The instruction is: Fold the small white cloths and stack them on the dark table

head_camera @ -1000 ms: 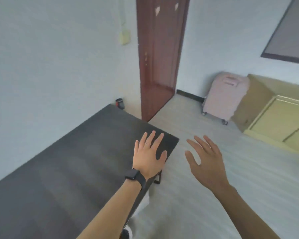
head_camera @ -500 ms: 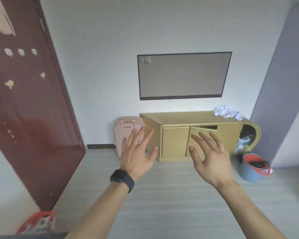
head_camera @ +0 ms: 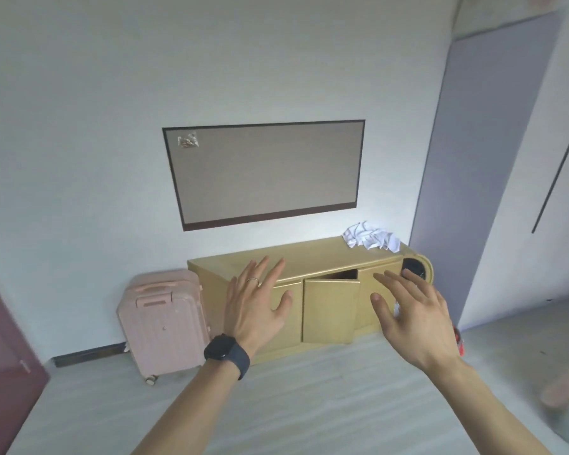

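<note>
A crumpled heap of small white cloths (head_camera: 372,239) lies on the right end of a low yellow cabinet (head_camera: 276,259) against the far wall. My left hand (head_camera: 255,307), with a ring and a dark watch on the wrist, is raised in front of me with fingers spread and holds nothing. My right hand (head_camera: 411,315) is also raised, fingers straight and apart, empty, and well short of the cloths. The dark table is out of view.
A pink suitcase (head_camera: 163,321) stands left of the cabinet. One cabinet door (head_camera: 330,311) hangs ajar. A framed grey panel (head_camera: 265,174) hangs on the wall. A dark red door (head_camera: 4,366) is at the far left. Pale floor lies between me and the cabinet.
The view has swung from the dark table past the red door to face the yellow cabinet, which is now nearer. Both hands stay raised and empty.
</note>
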{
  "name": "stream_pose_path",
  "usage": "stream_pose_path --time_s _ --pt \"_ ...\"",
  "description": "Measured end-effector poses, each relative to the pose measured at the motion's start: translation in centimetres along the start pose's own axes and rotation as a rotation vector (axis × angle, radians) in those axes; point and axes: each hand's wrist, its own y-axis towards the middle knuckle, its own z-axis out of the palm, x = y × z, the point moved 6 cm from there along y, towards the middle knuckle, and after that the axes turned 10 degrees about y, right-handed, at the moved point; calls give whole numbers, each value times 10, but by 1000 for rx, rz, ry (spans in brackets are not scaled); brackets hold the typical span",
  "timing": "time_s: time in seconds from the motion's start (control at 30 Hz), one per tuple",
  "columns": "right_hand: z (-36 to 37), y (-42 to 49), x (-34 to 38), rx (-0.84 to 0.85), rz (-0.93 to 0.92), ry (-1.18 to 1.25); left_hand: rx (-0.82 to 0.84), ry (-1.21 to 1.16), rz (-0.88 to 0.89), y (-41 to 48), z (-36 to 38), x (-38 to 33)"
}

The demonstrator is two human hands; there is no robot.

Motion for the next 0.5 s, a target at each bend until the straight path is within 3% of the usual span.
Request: stream_pose_path --time_s 0.27,0.5 --pt "73 119 -136 -9 60 10 63 -24 65 158 131 -42" --pt "141 226 -255 36 106 76 130 -43 -3 283 245 -69"
